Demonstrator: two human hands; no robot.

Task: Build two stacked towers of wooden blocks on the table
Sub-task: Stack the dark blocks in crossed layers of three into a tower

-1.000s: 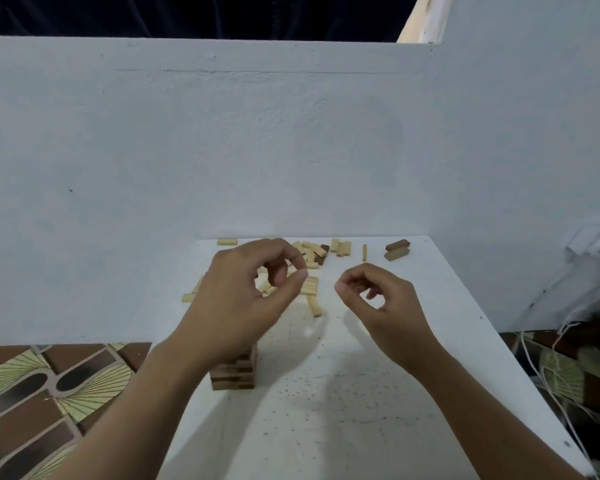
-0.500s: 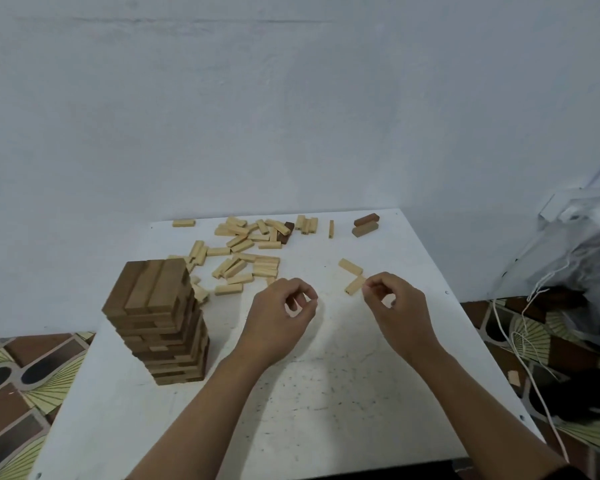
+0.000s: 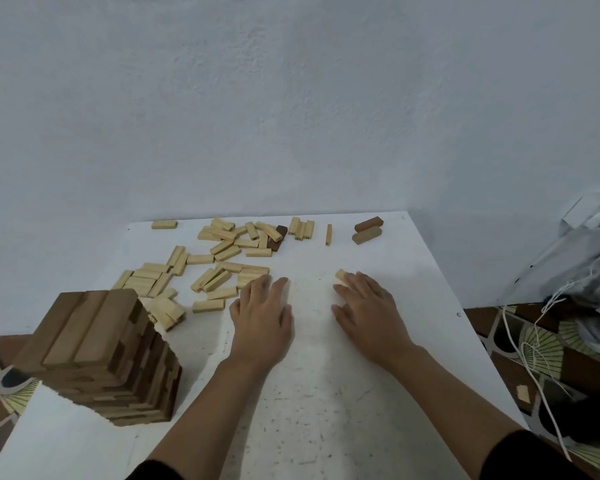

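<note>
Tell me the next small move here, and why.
Probably the right hand should pinch the pale block nearest it and lay it on the bare table beside the left hand: only one tower stands, and both hands lie flat, holding nothing.

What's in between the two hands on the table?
Just bare white table, with nothing lying on it, from the left hand across to the right hand. The head view shows it.

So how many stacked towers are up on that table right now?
1. The tower stands near the table's left edge, left of the left hand. The loose blocks farther back form no second one.
</note>
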